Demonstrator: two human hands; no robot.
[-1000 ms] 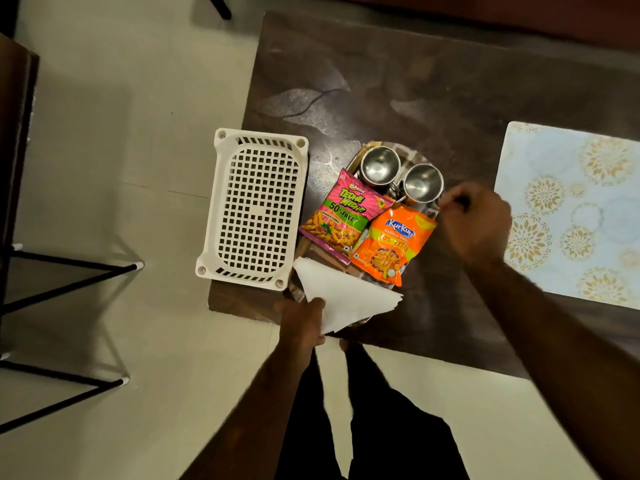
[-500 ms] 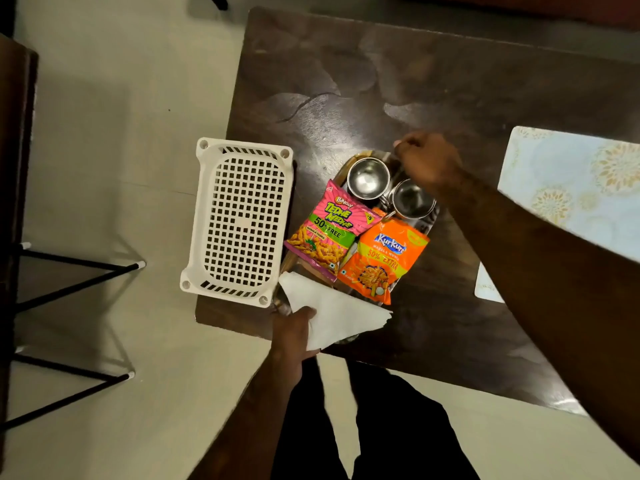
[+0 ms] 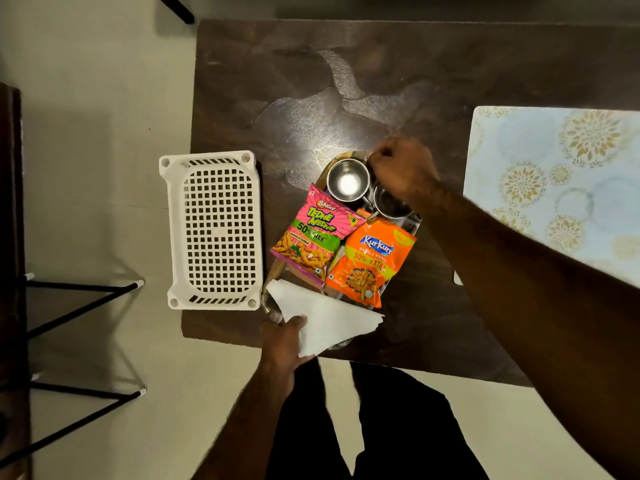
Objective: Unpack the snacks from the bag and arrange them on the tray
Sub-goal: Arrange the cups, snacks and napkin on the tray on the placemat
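So the count is two snack packets – a pink one (image 3: 313,237) and an orange one (image 3: 372,261) – plus two steel cups (image 3: 347,180) (image 3: 391,204). One tray (image 3: 414,225), one white basket (image 3: 213,230), one white napkin (image 3: 329,320), one floral mat (image 3: 554,188), and two hands (image 3: 284,337) (image 3: 403,168)

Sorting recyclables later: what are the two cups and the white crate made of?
The two cups look like polished stainless steel: shiny grey, with a bright glare in the left one. The white crate looks like matte moulded plastic, judging by its uniform grid of holes.
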